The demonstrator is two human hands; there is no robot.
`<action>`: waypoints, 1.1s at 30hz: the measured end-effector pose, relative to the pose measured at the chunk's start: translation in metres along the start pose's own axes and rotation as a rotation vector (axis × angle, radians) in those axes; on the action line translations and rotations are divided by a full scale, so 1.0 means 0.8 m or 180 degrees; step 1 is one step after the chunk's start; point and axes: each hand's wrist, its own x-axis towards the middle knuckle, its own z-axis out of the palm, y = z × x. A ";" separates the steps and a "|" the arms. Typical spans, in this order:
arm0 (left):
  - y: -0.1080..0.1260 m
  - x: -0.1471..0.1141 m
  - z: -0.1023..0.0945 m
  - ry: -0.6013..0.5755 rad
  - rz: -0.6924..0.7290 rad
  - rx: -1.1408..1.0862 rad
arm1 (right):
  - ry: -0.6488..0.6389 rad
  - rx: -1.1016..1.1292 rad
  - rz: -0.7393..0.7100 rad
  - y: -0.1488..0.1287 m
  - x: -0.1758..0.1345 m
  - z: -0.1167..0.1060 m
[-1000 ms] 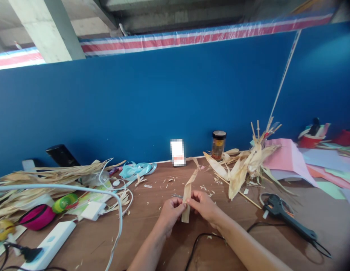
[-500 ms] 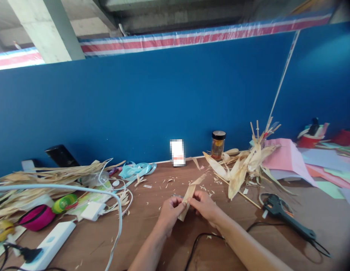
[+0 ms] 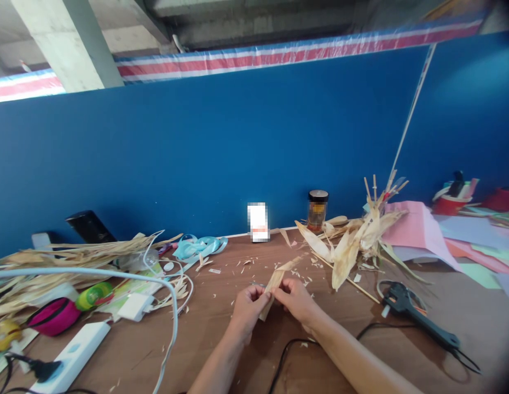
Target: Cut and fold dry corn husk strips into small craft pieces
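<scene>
A strip of dried corn husk (image 3: 276,280) is held between my two hands, above the brown table. My left hand (image 3: 249,307) pinches its left edge between thumb and fingers. From the other side my right hand (image 3: 296,298) grips it, the thumb pressed on the strip close to the left thumb. The strip's upper end bends over to the right, and its lower end shows beneath the thumbs. Parts of the fingers behind the husk are hidden.
Right of my hands lie a black glue gun (image 3: 418,314) with its cord and a pile of husks (image 3: 353,246) beside a jar (image 3: 318,210). On the left are a white power strip (image 3: 76,355), a pale cable (image 3: 174,312) and more husks (image 3: 82,251). A blue partition (image 3: 238,137) stands behind.
The husk's upper end has tipped slightly to the right and down. Both hands keep nearly the same place and hold.
</scene>
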 end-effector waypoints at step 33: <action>0.010 0.022 -0.051 0.0515 -0.0124 -0.0296 | -0.0190 -0.1865 -0.0610 0.001 0.017 -0.054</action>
